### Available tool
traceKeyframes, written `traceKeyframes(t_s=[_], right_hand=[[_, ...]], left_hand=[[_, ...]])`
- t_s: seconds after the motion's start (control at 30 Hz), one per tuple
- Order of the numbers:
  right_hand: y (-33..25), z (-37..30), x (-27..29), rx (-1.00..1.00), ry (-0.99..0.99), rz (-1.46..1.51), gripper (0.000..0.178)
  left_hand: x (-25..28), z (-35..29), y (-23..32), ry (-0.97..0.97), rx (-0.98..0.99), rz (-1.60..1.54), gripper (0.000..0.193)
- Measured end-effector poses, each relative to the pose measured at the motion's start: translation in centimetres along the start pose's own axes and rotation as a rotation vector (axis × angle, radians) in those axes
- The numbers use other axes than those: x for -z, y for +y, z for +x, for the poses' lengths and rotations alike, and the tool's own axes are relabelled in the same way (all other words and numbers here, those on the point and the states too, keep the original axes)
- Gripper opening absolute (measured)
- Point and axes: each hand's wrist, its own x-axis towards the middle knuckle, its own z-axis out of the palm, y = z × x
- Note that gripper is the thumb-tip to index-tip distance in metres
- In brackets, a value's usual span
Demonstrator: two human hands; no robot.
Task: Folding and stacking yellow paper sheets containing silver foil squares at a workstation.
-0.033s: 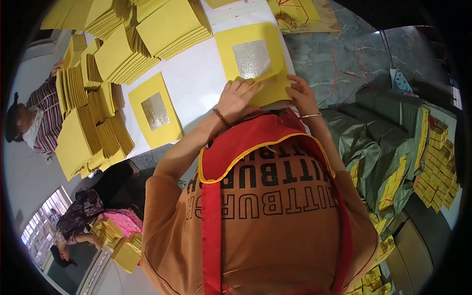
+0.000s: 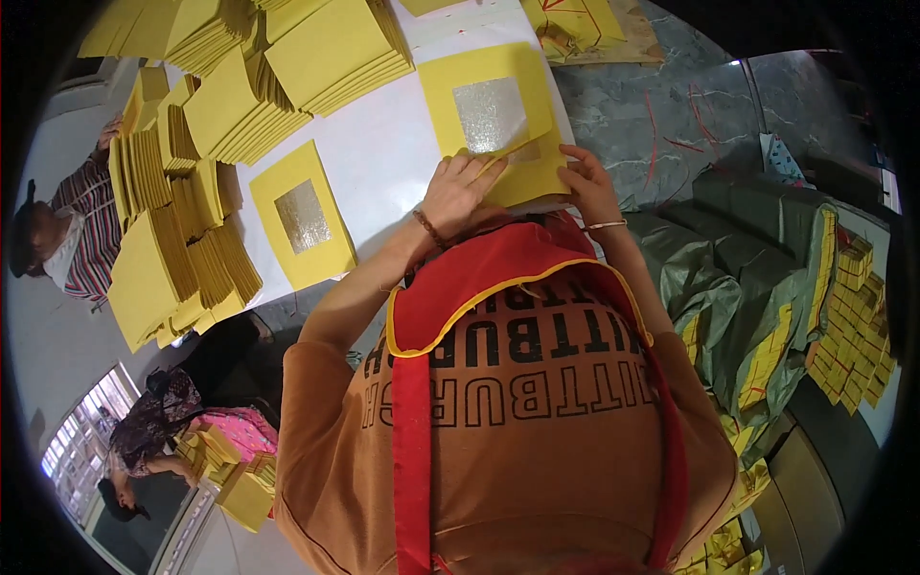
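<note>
A stack of yellow paper sheets [image 2: 532,77] with a silver foil rectangle [image 2: 489,113] on top lies at the table's near right edge. My left hand [image 2: 462,196] is closed on the near edge of the top sheet, which curls up. Under the lifted edge, a strip of another yellow sheet [image 2: 537,177] shows, with a bit of foil on it. At the right edge of that lower sheet, my right hand [image 2: 589,184] has its fingers bent and apart, the tips touching or close to the paper. To the left lies a separate yellow sheet with foil [image 2: 331,249].
Several piles of folded yellow paper [image 2: 335,57] cover the left and far table [image 2: 374,115]. Green plastic covering [image 2: 709,259] and bundled yellow paper [image 2: 853,335] are at right. One person [image 2: 81,230] stands beyond the left piles; another [image 2: 158,426] handles yellow bundles at lower left.
The curled edge of the top sheet has lifted slightly, baring a little more foil beneath. My right fingers have shifted very slightly.
</note>
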Motion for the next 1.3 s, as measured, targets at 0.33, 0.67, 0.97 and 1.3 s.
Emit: traceKeyframes(t_s=[0.33, 0.67, 0.97, 1.3], right_hand=[[0.4, 1.1, 0.5, -0.027, 0.084, 0.047, 0.030], [0.7, 1.0, 1.0, 0.014, 0.030, -0.088, 0.036], [0.5, 1.1, 0.7, 0.018, 0.040, -0.071, 0.037], [0.7, 1.4, 0.8, 0.028, 0.044, -0.127, 0.034]], left_hand=[[-0.2, -0.1, -1.9, -0.032, 0.012, -0.175, 0.054], [0.4, 0.0, -2.2, 0.010, 0.158, -0.460, 0.040], [0.5, -0.1, -2.5, -0.031, 0.110, -0.414, 0.046], [0.1, -0.1, -1.0, 0.017, -0.080, -0.033, 0.058]])
